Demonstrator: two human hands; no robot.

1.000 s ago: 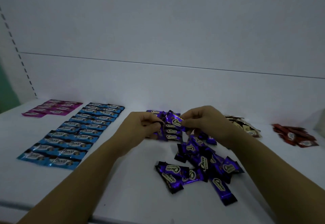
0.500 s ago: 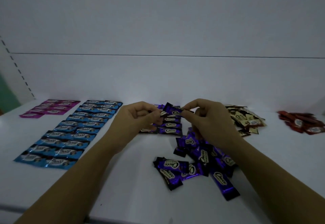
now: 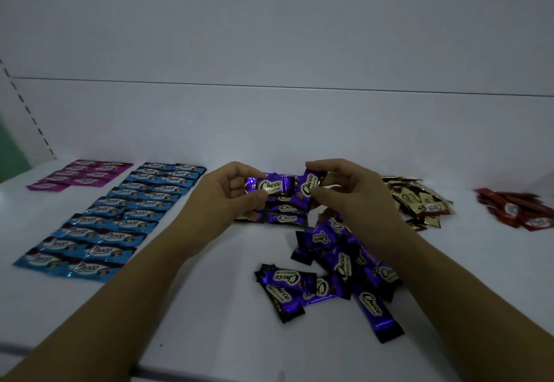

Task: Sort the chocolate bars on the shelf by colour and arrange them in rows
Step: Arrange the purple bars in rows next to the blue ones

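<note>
Purple row (image 3: pixel 283 218) behind left hand (image 3: pixel 227 198), right hand (image 3: pixel 347 195), their purple bars (image 3: pixel 269 186).

Both in shot now: the left hand (image 3: pixel 230 194) and the right hand (image 3: pixel 347 198), each bare. The left forearm (image 3: pixel 135 276) and right forearm (image 3: pixel 449 291) are uncovered too, bare right down to the frame's lower edge. Dim light blurs finer detail.

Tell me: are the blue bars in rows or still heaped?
In rows. The blue bars lie flat, two per row, the rows running back along the shelf; none sits on top of another.
</note>
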